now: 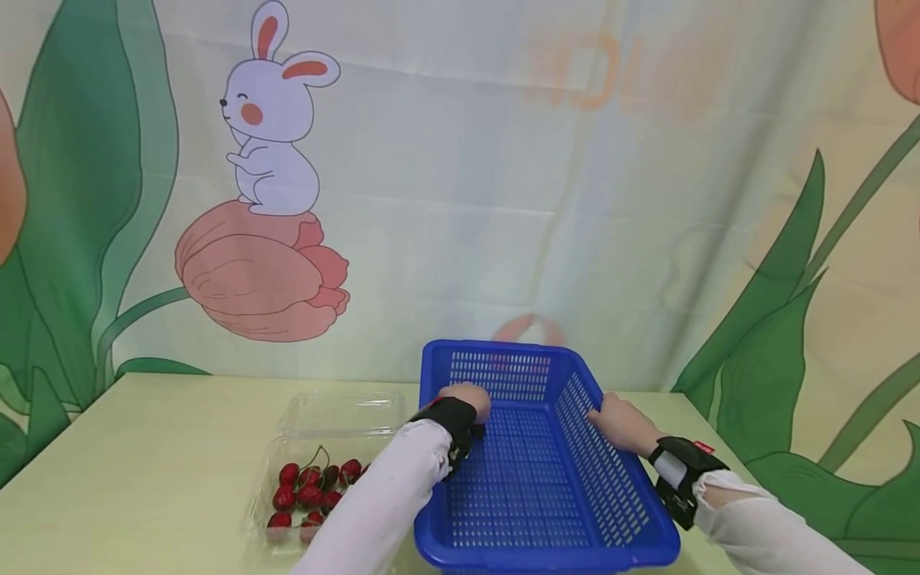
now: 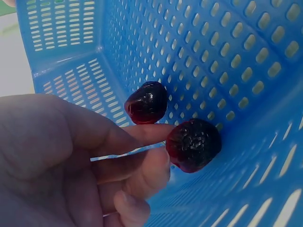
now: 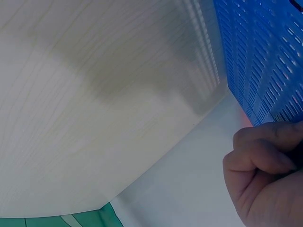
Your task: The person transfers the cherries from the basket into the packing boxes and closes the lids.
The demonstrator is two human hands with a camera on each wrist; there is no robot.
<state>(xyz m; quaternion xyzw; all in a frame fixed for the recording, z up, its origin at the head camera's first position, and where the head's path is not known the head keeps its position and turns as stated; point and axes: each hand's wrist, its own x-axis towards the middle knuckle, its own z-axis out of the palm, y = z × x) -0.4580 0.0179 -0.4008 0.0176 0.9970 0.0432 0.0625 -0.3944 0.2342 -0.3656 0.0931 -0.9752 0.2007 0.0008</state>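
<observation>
A blue perforated plastic basket [image 1: 528, 471] stands on the table, tilted slightly in the head view. My left hand [image 1: 470, 399] reaches inside it, near its left wall. In the left wrist view, the fingertips of that hand [image 2: 94, 156] pinch a dark red cherry [image 2: 195, 144] close to the basket wall. Another cherry [image 2: 147, 102] is just beyond the fingers, inside the basket. On the right side, my right hand [image 1: 627, 423] grips the basket's rim with curled fingers; the right wrist view shows this hand [image 3: 265, 170] beside the outer mesh wall [image 3: 265, 61].
Left of the basket sits an open clear plastic box [image 1: 266, 499] holding several cherries [image 1: 309, 495], partly hidden by my left sleeve. Its lid [image 1: 345, 413] is folded back. A printed curtain [image 1: 460, 200] hangs behind the pale table [image 1: 144, 463].
</observation>
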